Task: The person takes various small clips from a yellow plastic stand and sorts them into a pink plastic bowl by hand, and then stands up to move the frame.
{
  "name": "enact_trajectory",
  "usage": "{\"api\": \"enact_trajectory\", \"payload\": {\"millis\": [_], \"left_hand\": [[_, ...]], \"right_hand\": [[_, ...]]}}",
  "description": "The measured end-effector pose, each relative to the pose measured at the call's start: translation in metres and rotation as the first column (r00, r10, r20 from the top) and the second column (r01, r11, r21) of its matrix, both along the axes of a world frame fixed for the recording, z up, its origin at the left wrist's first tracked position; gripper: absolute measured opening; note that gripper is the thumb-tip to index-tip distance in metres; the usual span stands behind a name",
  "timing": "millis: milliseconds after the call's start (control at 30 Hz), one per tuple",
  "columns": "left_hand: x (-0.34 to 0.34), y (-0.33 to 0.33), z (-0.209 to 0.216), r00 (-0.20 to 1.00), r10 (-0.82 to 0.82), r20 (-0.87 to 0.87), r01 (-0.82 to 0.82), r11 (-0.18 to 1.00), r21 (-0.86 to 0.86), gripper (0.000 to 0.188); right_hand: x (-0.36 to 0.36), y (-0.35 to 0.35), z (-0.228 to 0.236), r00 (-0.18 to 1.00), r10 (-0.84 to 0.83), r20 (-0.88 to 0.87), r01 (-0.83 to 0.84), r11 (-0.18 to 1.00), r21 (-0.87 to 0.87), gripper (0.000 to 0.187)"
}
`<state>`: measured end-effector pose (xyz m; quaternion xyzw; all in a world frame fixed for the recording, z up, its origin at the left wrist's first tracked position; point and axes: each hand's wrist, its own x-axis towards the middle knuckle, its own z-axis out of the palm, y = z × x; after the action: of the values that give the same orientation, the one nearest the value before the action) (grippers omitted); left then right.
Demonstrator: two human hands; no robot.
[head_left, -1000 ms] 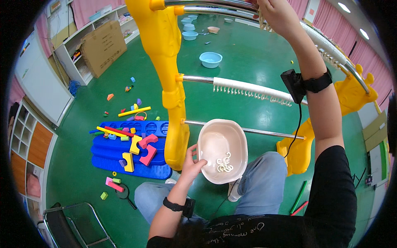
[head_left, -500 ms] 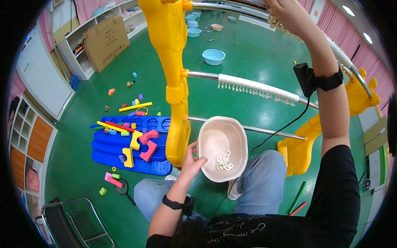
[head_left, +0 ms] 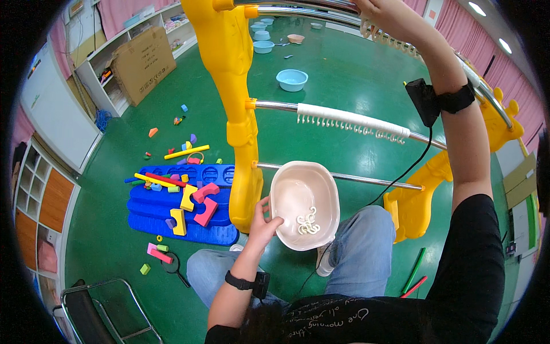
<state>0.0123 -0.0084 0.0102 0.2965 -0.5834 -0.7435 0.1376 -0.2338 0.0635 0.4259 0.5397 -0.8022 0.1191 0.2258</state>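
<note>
My left hand (head_left: 263, 227) grips the near-left rim of a pale pink basin (head_left: 281, 192), thumb over the edge. Several small white S-shaped hooks (head_left: 308, 222) lie in a heap inside it. My right hand (head_left: 385, 16) is raised to the upper metal bar (head_left: 303, 11) of a yellow-posted rack, fingers closed at the bar and partly cut off by the frame's top edge; what they hold is hidden. White hooks (head_left: 395, 43) hang in a row just beneath that hand. Lower down, a white sleeve (head_left: 349, 117) on the middle bar carries another row of hooks.
The rack's yellow posts (head_left: 239, 132) stand left and right of the bars. A blue plastic base (head_left: 177, 221) with foam blocks and sticks lies at left. Blue basins (head_left: 292, 80) sit on the green floor beyond. A chair (head_left: 109, 309) is at lower left. A black cable (head_left: 409, 169) hangs from my right wrist strap.
The view has shifted slightly, so the rack and basin appear a little further left. My left hand keeps its hold on the basin, and my right hand stays at the upper bar.
</note>
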Motion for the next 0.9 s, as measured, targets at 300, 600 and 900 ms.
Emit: {"api": "enact_trajectory", "payload": {"millis": [300, 600, 900], "left_hand": [[0.0, 0.004, 0.01, 0.999, 0.028, -0.027, -0.027, 0.999, 0.032, 0.074], [0.0, 0.003, 0.008, 0.999, 0.005, -0.038, -0.005, 1.0, 0.004, 0.074], [-0.005, 0.003, 0.001, 0.997, -0.013, -0.074, 0.015, 0.999, 0.031, 0.076]], "right_hand": [[-0.019, -0.004, 0.005, 0.951, 0.039, -0.307, 0.021, 0.982, 0.188, 0.047], [-0.009, -0.004, 0.004, 0.994, -0.105, 0.007, 0.104, 0.989, 0.107, 0.054], [-0.022, 0.012, 0.006, 0.952, 0.227, 0.207, -0.205, 0.971, -0.122, 0.035]]}}
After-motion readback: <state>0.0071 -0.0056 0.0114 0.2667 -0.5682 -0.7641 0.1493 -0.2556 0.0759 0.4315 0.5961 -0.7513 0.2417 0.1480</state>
